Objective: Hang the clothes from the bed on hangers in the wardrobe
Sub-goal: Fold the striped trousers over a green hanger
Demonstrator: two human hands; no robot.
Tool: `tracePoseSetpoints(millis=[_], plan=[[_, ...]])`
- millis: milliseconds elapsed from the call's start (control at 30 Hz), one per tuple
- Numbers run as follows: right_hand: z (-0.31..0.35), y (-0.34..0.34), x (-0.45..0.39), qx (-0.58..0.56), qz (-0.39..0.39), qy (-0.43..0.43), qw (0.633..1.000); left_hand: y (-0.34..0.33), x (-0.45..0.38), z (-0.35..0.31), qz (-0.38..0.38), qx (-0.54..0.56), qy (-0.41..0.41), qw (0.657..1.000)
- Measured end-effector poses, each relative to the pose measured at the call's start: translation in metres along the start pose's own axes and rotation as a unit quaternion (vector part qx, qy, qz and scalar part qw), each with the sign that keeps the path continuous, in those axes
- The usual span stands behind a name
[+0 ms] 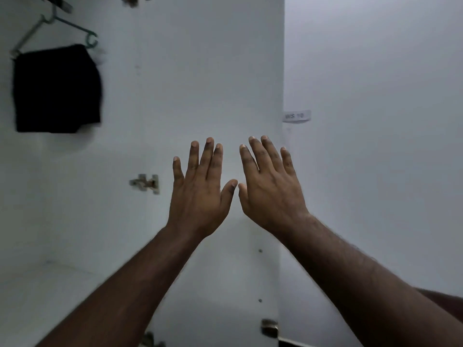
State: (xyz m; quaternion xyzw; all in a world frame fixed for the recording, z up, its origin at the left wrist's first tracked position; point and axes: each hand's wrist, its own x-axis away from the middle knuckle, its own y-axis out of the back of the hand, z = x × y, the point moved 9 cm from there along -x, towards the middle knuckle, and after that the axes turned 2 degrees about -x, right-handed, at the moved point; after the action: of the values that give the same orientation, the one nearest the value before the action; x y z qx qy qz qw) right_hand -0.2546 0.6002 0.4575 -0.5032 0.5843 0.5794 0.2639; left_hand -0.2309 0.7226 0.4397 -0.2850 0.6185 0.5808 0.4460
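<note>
Both bare forearms are being stretched forward from the bottom of the view, backs of the hands turned to the camera. Nothing is being held by the left hand [198,194]: its fingers are being kept straight and slightly spread, the thumb angled out toward the other hand. The right hand [271,194] is being held up the same way, fingers straight and fanned, empty. The two thumb tips are being kept just beside each other; whether they are touching cannot be told. Whether the palms are being pressed against the white wardrobe door [200,83] behind them cannot be told either.

A dark garment [57,90] is being carried, folded, over the bottom bar of a pale green hanger [53,25] at the upper left, well apart from the hands. The hanger's hook is being supported by a blurred dark rail [60,3] at the top edge. A metal hinge [146,184] is being shown just left of the left hand, and a small label [297,115] is being displayed on the wall [375,71] to the right.
</note>
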Motion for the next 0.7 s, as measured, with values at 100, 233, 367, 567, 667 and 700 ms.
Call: tracePoseSetpoints(millis=[100, 233, 367, 567, 667, 700], plan=[[-0.027, 0.007, 0.039, 0.028, 0.036, -0.021, 0.999, -0.022, 0.021, -0.04, 0.028, 0.045, -0.01, 0.999], [-0.068, 0.029, 0.091, 0.079, 0.075, -0.048, 0.993, -0.036, 0.039, -0.109, 0.05, 0.105, -0.034, 0.993], [-0.118, 0.072, 0.128, 0.125, 0.079, -0.092, 0.985, -0.024, 0.04, -0.191, 0.035, 0.163, -0.088, 0.982], [-0.191, 0.147, 0.179, 0.205, 0.095, -0.143, 0.964, 0.003, 0.04, -0.318, 0.01, 0.267, -0.153, 0.952], [-0.226, 0.184, 0.207, 0.244, 0.103, -0.163, 0.95, 0.018, 0.046, -0.377, 0.006, 0.312, -0.173, 0.934], [-0.237, 0.197, 0.216, 0.256, 0.106, -0.17, 0.946, 0.024, 0.049, -0.396, 0.005, 0.326, -0.179, 0.928]])
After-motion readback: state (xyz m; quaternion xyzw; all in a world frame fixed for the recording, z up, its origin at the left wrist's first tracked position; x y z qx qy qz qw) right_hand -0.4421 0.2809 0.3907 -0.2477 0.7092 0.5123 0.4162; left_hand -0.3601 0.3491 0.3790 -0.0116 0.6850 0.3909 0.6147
